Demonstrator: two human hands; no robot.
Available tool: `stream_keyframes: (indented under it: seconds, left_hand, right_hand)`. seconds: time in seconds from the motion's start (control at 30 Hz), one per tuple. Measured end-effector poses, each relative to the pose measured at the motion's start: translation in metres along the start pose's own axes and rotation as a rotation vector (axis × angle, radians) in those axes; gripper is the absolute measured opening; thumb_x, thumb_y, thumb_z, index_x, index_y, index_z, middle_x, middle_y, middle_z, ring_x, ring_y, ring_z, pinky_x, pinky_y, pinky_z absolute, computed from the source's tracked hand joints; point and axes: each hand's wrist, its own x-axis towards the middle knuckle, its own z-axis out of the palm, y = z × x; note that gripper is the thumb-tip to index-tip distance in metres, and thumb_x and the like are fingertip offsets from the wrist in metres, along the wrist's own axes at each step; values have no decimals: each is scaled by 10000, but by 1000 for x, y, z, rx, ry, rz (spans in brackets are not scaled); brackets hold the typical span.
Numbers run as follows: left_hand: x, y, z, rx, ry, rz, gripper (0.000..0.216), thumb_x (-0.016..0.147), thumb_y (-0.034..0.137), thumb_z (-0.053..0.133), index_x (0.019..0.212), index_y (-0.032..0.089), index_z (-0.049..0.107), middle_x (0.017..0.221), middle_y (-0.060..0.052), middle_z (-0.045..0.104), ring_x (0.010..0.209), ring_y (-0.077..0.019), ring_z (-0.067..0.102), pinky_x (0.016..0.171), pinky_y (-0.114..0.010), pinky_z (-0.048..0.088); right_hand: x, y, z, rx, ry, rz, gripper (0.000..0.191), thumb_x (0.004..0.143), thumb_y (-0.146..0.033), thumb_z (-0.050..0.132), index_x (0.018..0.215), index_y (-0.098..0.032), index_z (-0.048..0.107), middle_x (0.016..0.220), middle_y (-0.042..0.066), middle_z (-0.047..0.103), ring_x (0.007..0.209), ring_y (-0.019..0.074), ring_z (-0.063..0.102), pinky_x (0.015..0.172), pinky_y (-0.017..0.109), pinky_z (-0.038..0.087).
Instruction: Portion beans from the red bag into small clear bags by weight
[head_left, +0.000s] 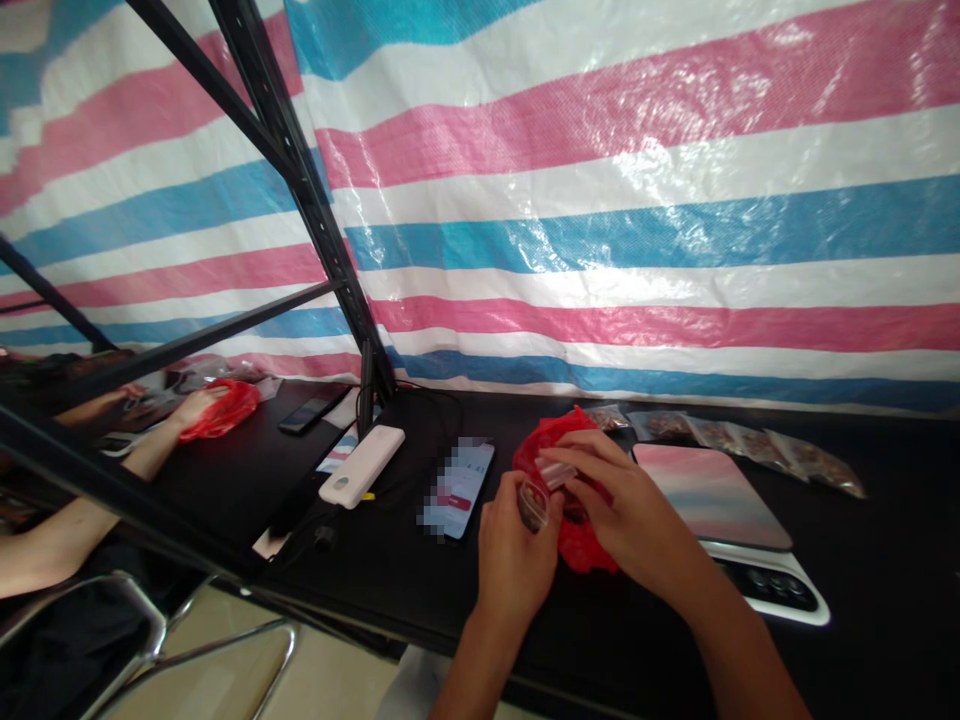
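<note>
My left hand (516, 545) is closed around a small clear plastic bag (533, 506), whose open mouth faces up. My right hand (626, 500) pinches a clear, pinkish piece of plastic (556, 471) just above that bag; its exact kind cannot be made out. Beneath and behind both hands spreads a crumpled red plastic bag (589, 548), its contents mostly hidden by my fingers. To the right of my right hand stands a white digital scale (814, 603) with a shiny metal plate (712, 495) and a dark button panel.
Several filled clear bags (817, 462) line the back of the black table. Left of my hands lie a lit phone (463, 490) and a white power bank (363, 466) with cables. Beyond a black metal frame (307, 190), another person's hand (196, 408) touches a red bag (229, 408).
</note>
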Motion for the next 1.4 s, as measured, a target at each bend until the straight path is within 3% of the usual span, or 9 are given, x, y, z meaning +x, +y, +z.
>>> stream_keyframes:
  seconds: [0.13,0.33,0.5,0.67,0.8,0.93,1.17,1.4]
  left_hand:
    - [1,-5,1,-73,45,-65,225,898,412,632,1003,243,526,876,-25,668,793,-209,642,727,-294,444]
    - [5,-10,3,-255,-53,-177,200,810,213,651,898,243,475,758,27,618,688,-160,612,661,-253,443]
    - [9,-10,7,-364,14,-167,306,725,82,618,964,233,500,764,44,590,678,-141,585,676,-244,457]
    - [12,-9,6,-498,-93,-142,492,729,94,642,1200,193,541,1023,-52,712,918,-192,678,869,-300,504]
    - [12,-12,3,-436,-179,-129,226,788,203,653,1012,171,640,918,-60,707,854,-202,658,790,-297,503]
    - [12,-17,3,-294,-94,-62,60,802,226,643,841,190,615,809,-24,641,756,-175,592,704,-268,460]
    - [11,-10,6,-375,-116,-62,79,796,173,585,763,214,526,710,35,534,673,-135,498,638,-224,402]
    - [11,-2,10,-375,-140,-38,144,776,103,542,732,221,471,694,45,486,664,-129,462,634,-225,384]
  right_hand:
    - [-3,23,-10,-103,117,82,355,927,-161,501,1193,-242,724,1259,86,656,1199,248,605,1087,435,465]
    - [-9,37,-3,-399,-140,306,467,865,-32,482,1204,-211,748,1237,88,691,1095,270,592,1009,444,433]
    - [-6,29,10,-580,-103,452,501,864,-34,500,1266,-228,727,1266,102,674,1132,316,530,941,440,404]
    - [-8,24,9,-557,-123,427,570,791,23,506,1227,-254,747,1239,78,688,1110,291,513,947,420,365]
    - [-9,23,5,-532,-178,442,594,777,30,502,1234,-262,743,1237,67,690,1121,281,510,965,417,341]
    - [-8,15,1,-555,-236,460,603,767,25,502,1250,-251,736,1231,70,687,1138,281,516,983,415,334]
    - [-8,-4,2,-681,-288,552,412,770,-57,541,1101,-163,763,1172,137,691,1166,342,537,956,423,362]
    - [-10,9,11,-663,-255,512,290,869,-115,526,1047,-147,752,1168,168,666,1093,327,573,875,399,378]
